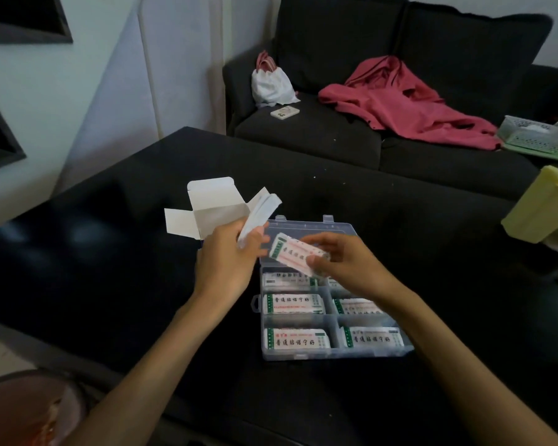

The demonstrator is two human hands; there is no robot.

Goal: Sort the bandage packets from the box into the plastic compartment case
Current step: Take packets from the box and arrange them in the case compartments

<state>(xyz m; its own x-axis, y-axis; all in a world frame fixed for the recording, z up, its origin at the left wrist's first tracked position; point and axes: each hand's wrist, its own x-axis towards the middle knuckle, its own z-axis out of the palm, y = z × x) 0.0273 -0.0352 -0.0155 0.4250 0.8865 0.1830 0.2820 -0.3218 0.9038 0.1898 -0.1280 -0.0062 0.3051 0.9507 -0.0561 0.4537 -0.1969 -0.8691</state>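
The room is dimly lit. Pale glare is thrown on the dark surface point(87, 233) at left. Edges are bowed by wide-angle distortion.

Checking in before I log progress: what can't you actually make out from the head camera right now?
- Top right compartment of the plastic case: mostly hidden by the right hand.
- Packet count in the left hand stack: seen edge-on, blurred.
- Inside of the open box: behind the left hand and its stack, so any leftover packets are unseen.
- Small print on the packet in the right hand's grip: motion-blurred.
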